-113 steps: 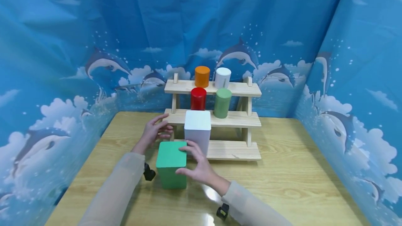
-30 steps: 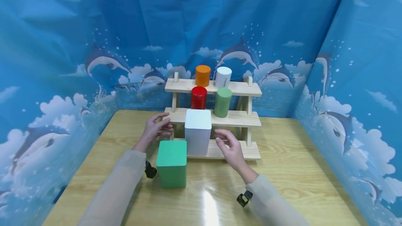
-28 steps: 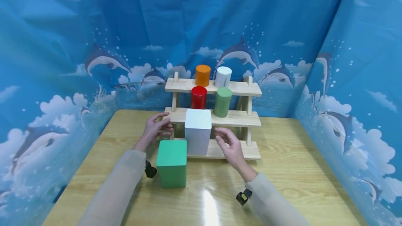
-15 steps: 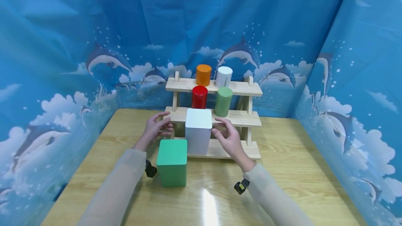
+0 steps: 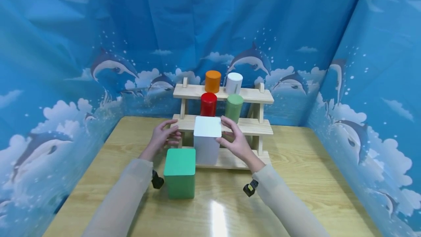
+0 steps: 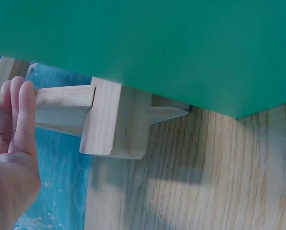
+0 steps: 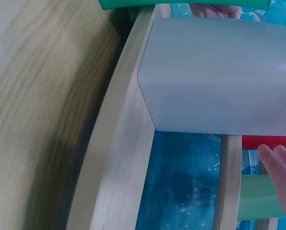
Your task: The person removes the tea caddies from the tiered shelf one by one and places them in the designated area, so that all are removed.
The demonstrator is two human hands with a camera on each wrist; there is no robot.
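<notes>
A tall white box point(image 5: 207, 142) stands upright on the lowest board of the wooden stepped rack point(image 5: 236, 158). Beside its upper right side is my right hand point(image 5: 237, 140), fingertips near the top edge; in the right wrist view these fingers point(image 7: 276, 160) look slightly apart from the box, so contact is unsure. My left hand point(image 5: 160, 138) is at the rack's left end by the middle board. Its fingers point(image 6: 23, 115) are nearly straight there and seem to touch the wood. A green box point(image 5: 179, 175) sits on the table in front, left of the white one.
On the middle board stand a red cylinder point(image 5: 208, 104) and a light green cylinder point(image 5: 234, 107). Above them, an orange cylinder point(image 5: 212, 81) and a white cylinder point(image 5: 234, 82) occupy the top board. A dolphin-print curtain point(image 5: 131, 28) encloses the wooden table point(image 5: 302, 178).
From the green box, my right hand has gone right and then forward and inward to the white box's right side. My left hand and both boxes have stayed put.
</notes>
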